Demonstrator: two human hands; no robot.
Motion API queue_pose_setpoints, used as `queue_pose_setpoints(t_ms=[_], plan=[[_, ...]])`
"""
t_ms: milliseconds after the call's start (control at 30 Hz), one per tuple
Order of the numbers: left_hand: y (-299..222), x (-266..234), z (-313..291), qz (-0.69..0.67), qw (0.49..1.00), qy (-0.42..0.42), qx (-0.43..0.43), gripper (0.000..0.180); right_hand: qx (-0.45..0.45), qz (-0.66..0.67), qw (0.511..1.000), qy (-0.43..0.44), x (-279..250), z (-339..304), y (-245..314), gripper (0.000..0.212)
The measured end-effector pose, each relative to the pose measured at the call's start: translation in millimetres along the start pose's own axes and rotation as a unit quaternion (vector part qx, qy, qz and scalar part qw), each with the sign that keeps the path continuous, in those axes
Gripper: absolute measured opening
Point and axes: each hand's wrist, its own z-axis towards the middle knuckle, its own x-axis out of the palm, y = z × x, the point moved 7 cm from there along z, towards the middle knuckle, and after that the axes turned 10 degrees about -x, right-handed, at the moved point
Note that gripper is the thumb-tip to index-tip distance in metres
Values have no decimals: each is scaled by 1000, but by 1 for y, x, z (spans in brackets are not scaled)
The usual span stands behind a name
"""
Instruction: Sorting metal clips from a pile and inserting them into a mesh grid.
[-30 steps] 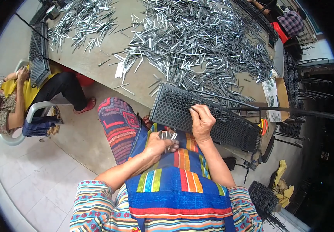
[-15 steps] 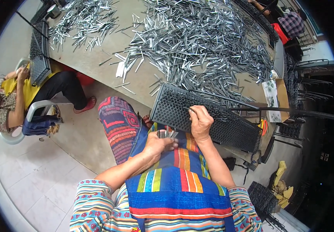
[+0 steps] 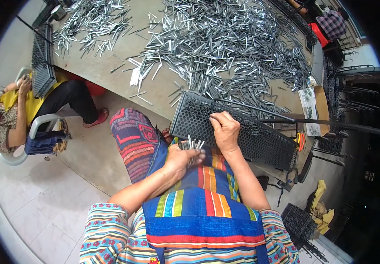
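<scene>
A long black rack (image 3: 189,115) with rows of small round holes leans at a slant between the table edge and my lap. My left hand (image 3: 180,159), below its left part, is closed round a bundle of thin grey metal strips (image 3: 194,143), their ends fanning out past the thumb. My right hand (image 3: 227,132) is over the rack's face, fingertips pinched against the holes. Whatever lies between those fingertips is too small or hidden to make out. To the right of that hand, dark pieces seem to fill part of the rack's upper rows.
A big heap of loose metal strips (image 3: 225,48) covers the table (image 3: 106,70). A black rod (image 3: 330,125) crosses the rack's right end. Beyond it stands an open cardboard box (image 3: 321,108). A seated person (image 3: 18,101) works at the left beside another black rack (image 3: 44,75).
My right hand has shifted slightly left and up along the rack. In my left hand the strips now spread further out, and that hand has moved a little right.
</scene>
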Motion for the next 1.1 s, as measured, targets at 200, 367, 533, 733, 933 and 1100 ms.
queue_pose_setpoints(t_ms=[200, 367, 533, 733, 933, 1100], plan=[[-9, 7, 0, -21, 1000, 8, 20, 13, 256, 282, 903, 196, 28, -38, -13, 14], [-6, 15, 2, -15, 999, 27, 19, 15, 351, 421, 833, 79, 30, -65, -15, 5], [-5, 14, 4, -34, 999, 9, 8, 14, 310, 396, 865, 0, 12, -48, -22, 4], [-7, 18, 6, 2, 1000, 2, 21, 11, 333, 416, 845, 51, 27, -60, -21, 4], [-3, 14, 8, -11, 999, -7, 30, 9, 358, 400, 837, 104, 29, -62, -19, 3], [-2, 16, 5, -33, 999, -7, 33, 10, 376, 410, 827, 78, 31, -72, -21, 2]])
